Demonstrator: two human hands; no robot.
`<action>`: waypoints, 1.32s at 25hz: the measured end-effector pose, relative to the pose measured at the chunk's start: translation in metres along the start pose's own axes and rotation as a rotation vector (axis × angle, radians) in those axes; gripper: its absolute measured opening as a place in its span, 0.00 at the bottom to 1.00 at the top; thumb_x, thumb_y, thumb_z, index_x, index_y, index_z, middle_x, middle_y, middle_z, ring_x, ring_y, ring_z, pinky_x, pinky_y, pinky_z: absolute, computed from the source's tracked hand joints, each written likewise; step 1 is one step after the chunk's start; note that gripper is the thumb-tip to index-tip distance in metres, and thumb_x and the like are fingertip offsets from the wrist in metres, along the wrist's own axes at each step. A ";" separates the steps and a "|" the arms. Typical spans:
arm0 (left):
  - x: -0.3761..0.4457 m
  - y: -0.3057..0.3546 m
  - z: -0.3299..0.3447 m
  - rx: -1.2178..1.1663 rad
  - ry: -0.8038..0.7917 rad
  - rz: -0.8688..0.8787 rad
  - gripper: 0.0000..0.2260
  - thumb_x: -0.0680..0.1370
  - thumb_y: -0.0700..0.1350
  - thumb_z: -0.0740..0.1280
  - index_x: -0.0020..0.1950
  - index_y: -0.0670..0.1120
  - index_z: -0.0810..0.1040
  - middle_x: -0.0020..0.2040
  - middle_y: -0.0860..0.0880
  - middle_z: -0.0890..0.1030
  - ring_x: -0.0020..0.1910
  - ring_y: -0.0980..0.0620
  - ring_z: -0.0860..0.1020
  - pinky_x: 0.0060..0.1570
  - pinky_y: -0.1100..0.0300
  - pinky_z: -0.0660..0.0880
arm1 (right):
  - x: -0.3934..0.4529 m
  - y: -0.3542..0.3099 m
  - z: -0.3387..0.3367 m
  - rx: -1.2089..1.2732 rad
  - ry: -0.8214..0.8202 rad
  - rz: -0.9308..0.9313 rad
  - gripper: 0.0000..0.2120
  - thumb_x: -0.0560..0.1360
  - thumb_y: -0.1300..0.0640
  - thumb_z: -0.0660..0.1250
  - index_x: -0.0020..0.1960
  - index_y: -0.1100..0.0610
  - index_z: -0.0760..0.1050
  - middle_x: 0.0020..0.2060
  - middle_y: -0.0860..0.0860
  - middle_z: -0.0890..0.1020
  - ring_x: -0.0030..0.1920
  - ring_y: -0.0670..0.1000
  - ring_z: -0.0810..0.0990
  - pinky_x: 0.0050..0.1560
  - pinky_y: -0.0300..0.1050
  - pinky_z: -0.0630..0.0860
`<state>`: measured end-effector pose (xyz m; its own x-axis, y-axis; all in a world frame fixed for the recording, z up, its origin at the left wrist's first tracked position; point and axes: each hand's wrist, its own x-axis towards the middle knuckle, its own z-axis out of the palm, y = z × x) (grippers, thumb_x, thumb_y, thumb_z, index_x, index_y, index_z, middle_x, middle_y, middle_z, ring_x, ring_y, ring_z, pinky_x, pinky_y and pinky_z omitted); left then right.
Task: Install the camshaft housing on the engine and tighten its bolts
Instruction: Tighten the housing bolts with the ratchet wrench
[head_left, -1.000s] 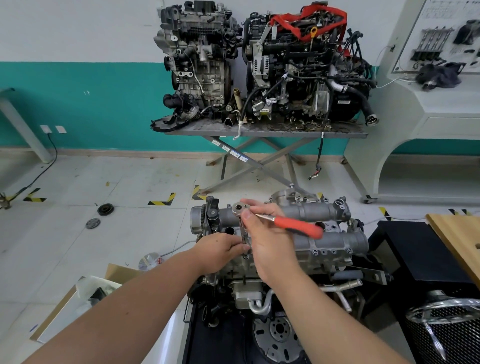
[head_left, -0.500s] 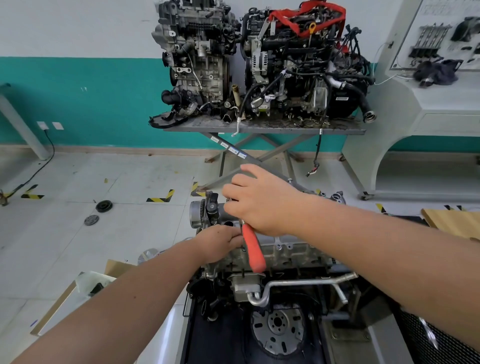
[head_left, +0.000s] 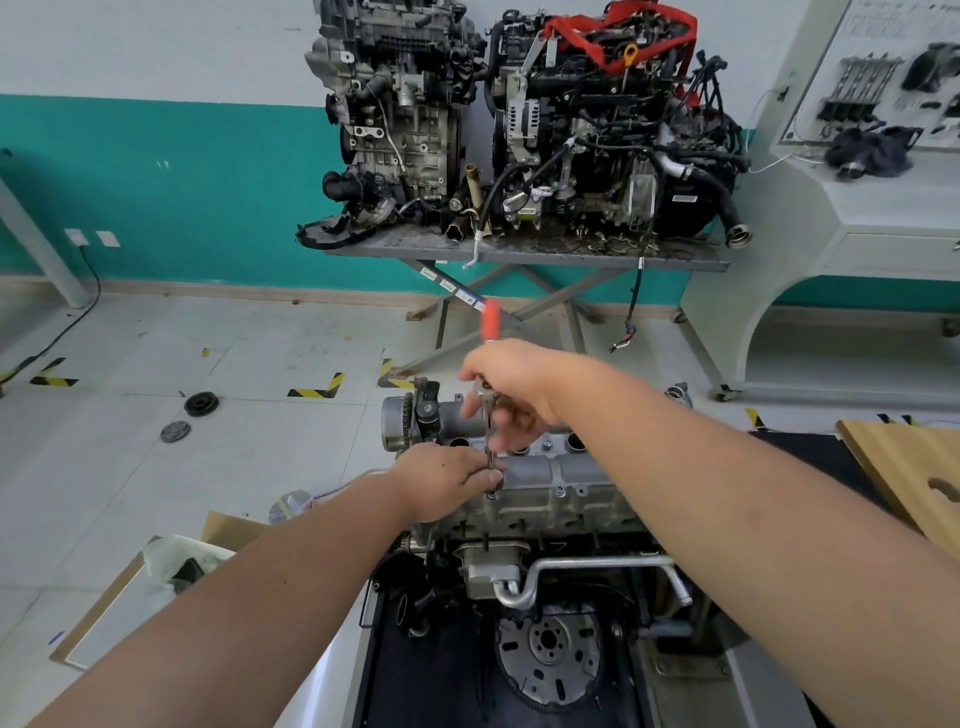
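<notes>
The grey cast-aluminium camshaft housing (head_left: 561, 470) sits on top of the engine (head_left: 524, 530) in the lower middle of the view, lying across the block with its toothed sprocket end (head_left: 402, 421) to the left. The right hand (head_left: 511, 387) is curled round the head of a chrome ratchet wrench with a red handle (head_left: 490, 319) — the handle points up and away, past the knuckles, toward the far wall. Below the ratchet head a thin steel extension bar (head_left: 490, 441) runs down to the front edge of the housing, where the left hand (head_left: 441, 480) pinches its lower end between fingertips and thumb, right at a bolt (head_left: 492, 496) on the housing flange. Whether the socket is seated on the bolt is hidden by the fingers. Behind, two other engines stand on a grey metal scissor-leg table (head_left: 524, 252) against the teal and white wall — well apart from the work. A light wooden board (head_left: 904, 462) lies at the right edge.
</notes>
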<state>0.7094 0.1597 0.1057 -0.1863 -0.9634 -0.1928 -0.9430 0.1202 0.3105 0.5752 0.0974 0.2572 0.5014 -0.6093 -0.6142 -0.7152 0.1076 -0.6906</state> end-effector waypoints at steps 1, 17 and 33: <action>0.000 0.001 0.000 0.000 0.014 0.005 0.21 0.83 0.63 0.52 0.64 0.55 0.77 0.59 0.54 0.80 0.57 0.49 0.79 0.55 0.53 0.71 | 0.003 0.013 0.000 0.223 0.023 -0.046 0.18 0.79 0.45 0.59 0.49 0.59 0.80 0.20 0.48 0.66 0.22 0.49 0.73 0.37 0.43 0.75; 0.002 -0.002 0.004 -0.003 0.082 0.054 0.15 0.83 0.61 0.55 0.50 0.55 0.77 0.41 0.57 0.75 0.39 0.56 0.71 0.43 0.56 0.65 | 0.012 0.078 0.027 1.181 -0.347 -0.667 0.26 0.57 0.71 0.78 0.51 0.55 0.76 0.45 0.51 0.81 0.49 0.52 0.77 0.55 0.46 0.67; -0.005 0.002 0.000 -0.017 0.146 0.035 0.15 0.83 0.54 0.58 0.36 0.58 0.62 0.29 0.59 0.67 0.30 0.57 0.66 0.38 0.57 0.61 | 0.004 0.088 0.067 0.338 0.758 -1.177 0.08 0.76 0.65 0.71 0.53 0.57 0.84 0.58 0.52 0.81 0.59 0.55 0.80 0.59 0.43 0.75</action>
<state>0.7083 0.1643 0.1070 -0.1757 -0.9834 -0.0446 -0.9315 0.1514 0.3308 0.5471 0.1566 0.1687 0.2570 -0.7249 0.6391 0.1261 -0.6305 -0.7659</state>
